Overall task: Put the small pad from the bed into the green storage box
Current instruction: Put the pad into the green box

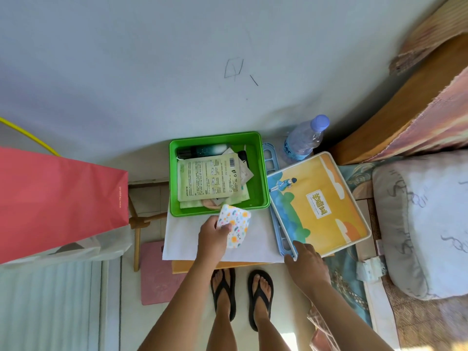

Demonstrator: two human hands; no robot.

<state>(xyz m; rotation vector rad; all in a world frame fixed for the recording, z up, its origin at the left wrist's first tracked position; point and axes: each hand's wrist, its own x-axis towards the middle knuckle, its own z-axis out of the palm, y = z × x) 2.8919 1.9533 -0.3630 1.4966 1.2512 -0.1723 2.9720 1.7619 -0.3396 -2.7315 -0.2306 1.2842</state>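
Observation:
The small pad (236,224) is a white square with a colourful flower print. My left hand (212,239) holds it by its lower left edge, just in front of the green storage box (260,173), with its top corner over the box's near rim. The box stands open on a white-covered stand and holds paper packets and a dark bottle. My right hand (305,262) rests on the near corner of a yellow and blue board (319,201), to the right of the box. The bed (417,224) lies at the right.
A clear water bottle (304,140) stands behind the board by the wall. A pink paper bag (58,203) fills the left. A grey pillow (425,219) lies on the bed. A pink mat (157,272) and my sandalled feet (241,292) are on the floor.

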